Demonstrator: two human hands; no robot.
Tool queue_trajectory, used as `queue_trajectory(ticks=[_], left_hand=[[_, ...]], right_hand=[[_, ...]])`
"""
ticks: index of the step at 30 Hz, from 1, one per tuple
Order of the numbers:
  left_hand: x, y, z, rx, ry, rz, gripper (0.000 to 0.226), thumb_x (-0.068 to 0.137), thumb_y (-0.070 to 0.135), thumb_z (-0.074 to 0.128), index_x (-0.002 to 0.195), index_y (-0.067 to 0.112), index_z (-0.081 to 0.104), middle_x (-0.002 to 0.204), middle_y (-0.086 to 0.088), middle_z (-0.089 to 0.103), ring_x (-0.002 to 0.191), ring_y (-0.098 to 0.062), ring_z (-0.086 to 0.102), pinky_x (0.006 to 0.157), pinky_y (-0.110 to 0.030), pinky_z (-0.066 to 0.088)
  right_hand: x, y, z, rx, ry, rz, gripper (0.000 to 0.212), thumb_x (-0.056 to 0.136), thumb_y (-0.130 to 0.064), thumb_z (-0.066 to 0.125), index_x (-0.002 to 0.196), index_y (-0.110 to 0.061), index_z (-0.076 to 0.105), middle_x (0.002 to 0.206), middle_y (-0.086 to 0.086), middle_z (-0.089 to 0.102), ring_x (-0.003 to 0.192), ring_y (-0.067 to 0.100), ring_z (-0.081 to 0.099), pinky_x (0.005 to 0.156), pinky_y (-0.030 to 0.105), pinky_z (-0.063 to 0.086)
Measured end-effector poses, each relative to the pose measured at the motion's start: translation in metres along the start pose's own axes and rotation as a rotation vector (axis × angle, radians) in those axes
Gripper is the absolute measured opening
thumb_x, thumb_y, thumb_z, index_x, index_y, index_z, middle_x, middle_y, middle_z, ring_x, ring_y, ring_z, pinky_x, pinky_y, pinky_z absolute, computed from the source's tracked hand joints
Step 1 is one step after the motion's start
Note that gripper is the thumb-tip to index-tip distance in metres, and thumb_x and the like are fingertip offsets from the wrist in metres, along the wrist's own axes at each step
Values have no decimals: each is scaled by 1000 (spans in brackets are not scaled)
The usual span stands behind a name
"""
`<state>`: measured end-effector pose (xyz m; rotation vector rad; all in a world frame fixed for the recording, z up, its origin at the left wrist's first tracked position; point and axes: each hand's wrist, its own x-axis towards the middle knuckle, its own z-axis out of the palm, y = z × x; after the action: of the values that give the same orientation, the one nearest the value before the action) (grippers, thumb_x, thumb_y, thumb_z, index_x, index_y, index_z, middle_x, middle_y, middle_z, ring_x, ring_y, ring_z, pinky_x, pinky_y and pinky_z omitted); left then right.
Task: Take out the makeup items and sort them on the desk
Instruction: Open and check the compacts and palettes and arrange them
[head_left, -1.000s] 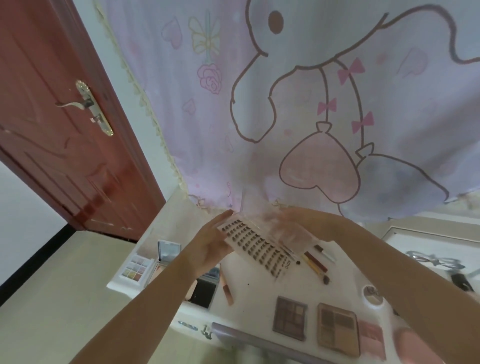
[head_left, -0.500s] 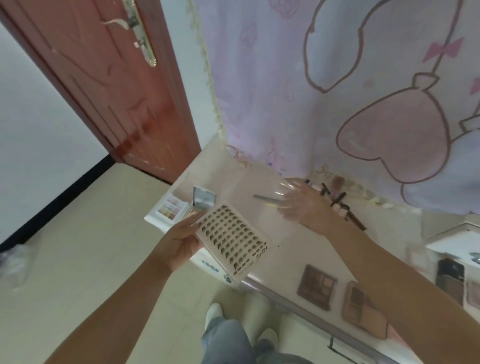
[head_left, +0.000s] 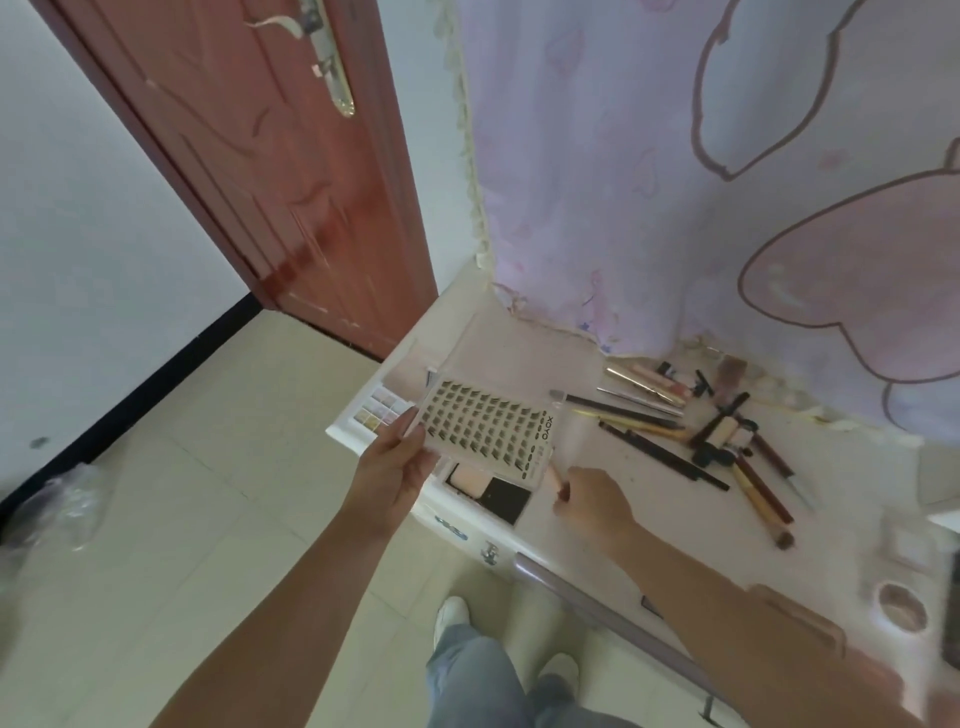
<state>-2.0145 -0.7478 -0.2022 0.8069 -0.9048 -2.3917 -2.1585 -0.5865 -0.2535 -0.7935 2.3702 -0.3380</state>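
A: Left hand (head_left: 397, 470)?
B: Reaching forward, gripping the lash tray (head_left: 488, 430) by its near-left edge, holding it tilted above the desk's (head_left: 639, 499) left end.
A: Right hand (head_left: 592, 501)?
B: Hovering by the tray's right corner, fingers curling round something thin and pinkish; blurred, can't tell what.
A: Others?
B: Pencils (head_left: 670, 436) lying further right.
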Motion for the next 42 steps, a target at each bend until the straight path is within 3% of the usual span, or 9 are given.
queue_trajectory(ticks=[3, 6, 11, 14, 16, 21, 26, 34, 42], left_hand=[[2, -2, 6, -7, 39, -36, 44, 92, -5, 37, 75, 9, 75, 79, -5, 75, 73, -12, 72, 58, -20, 57], [7, -10, 17, -35, 46, -68, 23, 86, -6, 47, 87, 4, 68, 78, -6, 74, 73, -13, 72, 57, -20, 57], [11, -24, 31, -53, 16, -136, 54, 18, 15, 93, 69, 7, 76, 79, -11, 74, 73, -18, 73, 55, -23, 57], [13, -31, 36, -35, -14, -153, 63, 11, 18, 95, 70, 8, 77, 80, -11, 74, 73, -18, 73, 55, -22, 57], [10, -35, 39, -8, -46, -170, 62, 12, 18, 95, 71, 8, 77, 80, -11, 74, 73, -17, 73, 55, -22, 57], [3, -47, 39, 96, -147, -243, 64, 20, 20, 95, 79, 8, 76, 85, -10, 74, 78, -17, 72, 61, -22, 58], [-21, -73, 32, 584, -165, -306, 42, 80, -6, 61, 118, 12, 56, 82, 4, 75, 77, -6, 70, 66, -14, 55], [-40, -102, 40, 1338, -175, -169, 42, 83, -1, 58, 124, 4, 54, 106, 0, 61, 97, -14, 59, 81, -14, 45], [-38, -110, 25, 1807, -112, 33, 35, 89, 20, 56, 123, 15, 55, 123, -3, 58, 102, -17, 61, 86, -21, 47]], right_hand=[[-1, 14, -17, -65, 85, 0, 6, 89, -16, 51, 87, -11, 51, 86, 4, 52, 78, 17, 55, 68, 22, 44], [1, 46, -44, -163, 239, 15, 10, 92, -15, 45, 87, -12, 52, 86, 6, 55, 76, 18, 54, 68, 26, 48], [21, 81, -78, -382, 403, 85, 27, 93, -13, 42, 110, -2, 59, 112, 15, 58, 101, 31, 57, 80, 37, 47], [30, 89, -87, -210, 596, 102, 28, 93, -16, 44, 104, 3, 61, 114, 25, 55, 100, 40, 54, 81, 44, 45], [27, 86, -89, 150, 636, 104, 37, 96, -23, 37, 99, 5, 61, 99, 23, 58, 87, 35, 56, 76, 39, 44], [8, 80, -92, 1148, 270, 191, 23, 94, -20, 48, 114, -10, 51, 89, 9, 62, 70, 13, 65, 68, 27, 55], [-22, 108, -81, 1074, 425, 207, 25, 90, 5, 47, 77, -17, 47, 45, -7, 61, 37, -4, 52, 41, 11, 40], [-38, 106, -58, 802, 470, 90, 7, 91, -2, 47, 92, -9, 48, 87, 8, 62, 63, 5, 55, 47, 3, 43], [-44, 91, -44, 851, 506, 2, 12, 91, -3, 48, 88, -15, 49, 91, 10, 63, 73, 4, 57, 54, 5, 47]])
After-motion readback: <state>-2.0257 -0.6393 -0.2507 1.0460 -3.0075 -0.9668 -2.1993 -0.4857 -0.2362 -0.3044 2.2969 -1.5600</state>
